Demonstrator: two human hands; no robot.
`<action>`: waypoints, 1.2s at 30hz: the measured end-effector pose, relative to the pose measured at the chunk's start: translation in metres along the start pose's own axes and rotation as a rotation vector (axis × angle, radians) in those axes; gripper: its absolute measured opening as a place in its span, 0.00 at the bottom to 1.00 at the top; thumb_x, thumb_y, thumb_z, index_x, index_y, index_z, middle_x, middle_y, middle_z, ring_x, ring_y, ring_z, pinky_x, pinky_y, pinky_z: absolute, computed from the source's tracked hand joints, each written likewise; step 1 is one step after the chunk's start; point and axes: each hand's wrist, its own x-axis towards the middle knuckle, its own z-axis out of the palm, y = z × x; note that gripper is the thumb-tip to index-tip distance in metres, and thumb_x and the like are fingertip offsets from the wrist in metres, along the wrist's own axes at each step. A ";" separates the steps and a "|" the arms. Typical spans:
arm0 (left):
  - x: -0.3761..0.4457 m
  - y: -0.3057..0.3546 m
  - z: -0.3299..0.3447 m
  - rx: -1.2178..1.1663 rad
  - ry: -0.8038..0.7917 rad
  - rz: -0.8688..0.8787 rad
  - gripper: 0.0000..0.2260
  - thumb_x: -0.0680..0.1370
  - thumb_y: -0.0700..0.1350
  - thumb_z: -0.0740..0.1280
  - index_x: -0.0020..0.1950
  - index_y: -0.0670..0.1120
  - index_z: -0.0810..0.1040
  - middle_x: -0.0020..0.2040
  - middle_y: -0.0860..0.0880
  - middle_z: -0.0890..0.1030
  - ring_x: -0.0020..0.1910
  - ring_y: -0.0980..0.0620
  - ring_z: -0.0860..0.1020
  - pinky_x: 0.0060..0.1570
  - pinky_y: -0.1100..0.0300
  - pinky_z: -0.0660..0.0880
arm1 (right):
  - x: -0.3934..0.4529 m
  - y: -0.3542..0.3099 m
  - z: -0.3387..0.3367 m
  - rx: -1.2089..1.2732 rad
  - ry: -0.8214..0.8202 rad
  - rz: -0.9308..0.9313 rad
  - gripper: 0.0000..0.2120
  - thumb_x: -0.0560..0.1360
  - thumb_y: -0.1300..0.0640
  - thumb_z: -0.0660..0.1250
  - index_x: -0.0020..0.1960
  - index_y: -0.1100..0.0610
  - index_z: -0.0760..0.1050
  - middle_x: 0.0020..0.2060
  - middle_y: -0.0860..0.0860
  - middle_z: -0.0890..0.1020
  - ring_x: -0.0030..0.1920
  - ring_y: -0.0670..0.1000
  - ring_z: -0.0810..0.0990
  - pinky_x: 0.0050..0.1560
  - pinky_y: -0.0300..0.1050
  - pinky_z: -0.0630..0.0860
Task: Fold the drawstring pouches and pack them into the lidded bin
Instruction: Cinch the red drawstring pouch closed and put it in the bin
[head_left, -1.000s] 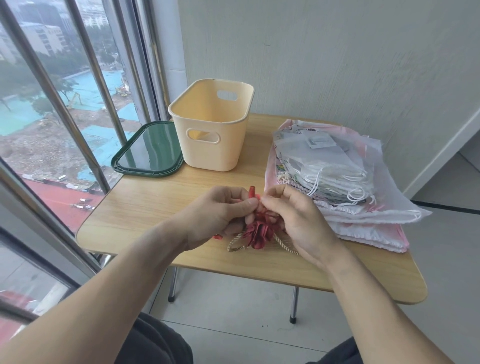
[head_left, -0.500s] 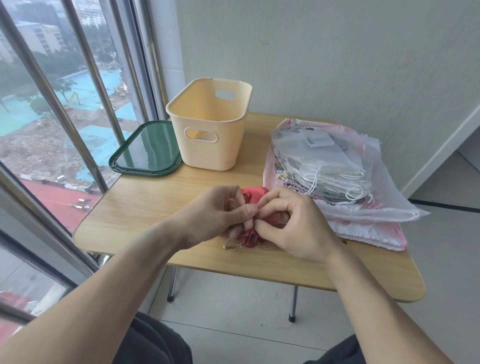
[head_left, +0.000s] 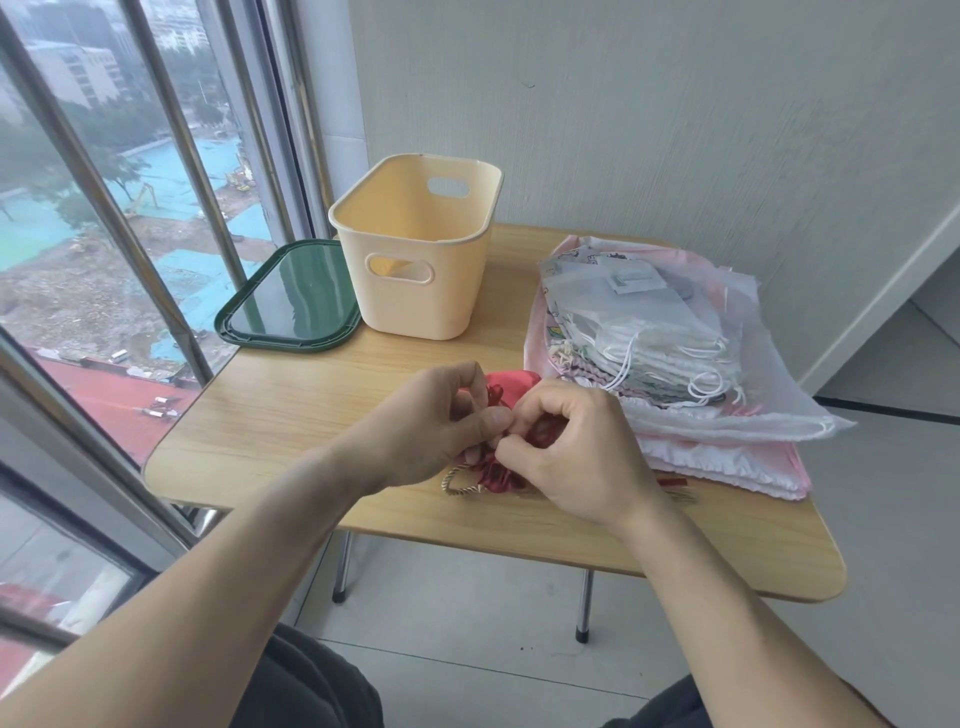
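— Where's the red drawstring pouch (head_left: 506, 395) sitting?

— Bunched between both hands, low over the near half of the wooden folding table (head_left: 291, 415). Its smooth red body shows above the knuckles, and the gathered ruffle pokes out underneath, beside a loop of gold cord (head_left: 457, 480) lying on the tabletop.

— And the fingers?

— The left hand (head_left: 431, 426) has thumb and curled fingers pinching the fabric; the right hand (head_left: 566, 452) is curled over it too, fingertips tucked in against the left thumb. Both forearms reach in from the near edge, wrists angled toward each other.

— The rest?

— The cream bin (head_left: 415, 249) stands open at the far side, its dark green lid (head_left: 288, 296) flat just left of it. A stack of white and pink drawstring pouches (head_left: 665, 353) lies to the right, touching the red one
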 end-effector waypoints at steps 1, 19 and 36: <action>0.000 0.000 0.000 0.025 0.005 0.006 0.14 0.78 0.49 0.70 0.41 0.44 0.69 0.28 0.50 0.77 0.30 0.48 0.72 0.35 0.52 0.70 | 0.000 0.000 0.000 -0.010 0.007 0.010 0.08 0.64 0.63 0.76 0.31 0.56 0.79 0.31 0.47 0.82 0.32 0.45 0.79 0.34 0.38 0.75; 0.001 0.001 0.013 0.157 0.214 0.171 0.11 0.77 0.39 0.72 0.38 0.46 0.73 0.27 0.56 0.77 0.26 0.57 0.71 0.28 0.61 0.69 | 0.000 -0.001 -0.006 0.059 -0.061 0.118 0.07 0.67 0.63 0.72 0.34 0.60 0.76 0.24 0.46 0.76 0.26 0.43 0.71 0.29 0.38 0.68; 0.007 -0.004 0.010 -0.501 0.144 -0.243 0.15 0.75 0.48 0.69 0.29 0.48 0.75 0.21 0.48 0.66 0.19 0.55 0.56 0.22 0.65 0.48 | 0.002 0.007 -0.009 -0.131 0.128 -0.193 0.07 0.68 0.63 0.78 0.42 0.53 0.85 0.42 0.46 0.82 0.45 0.43 0.80 0.49 0.28 0.70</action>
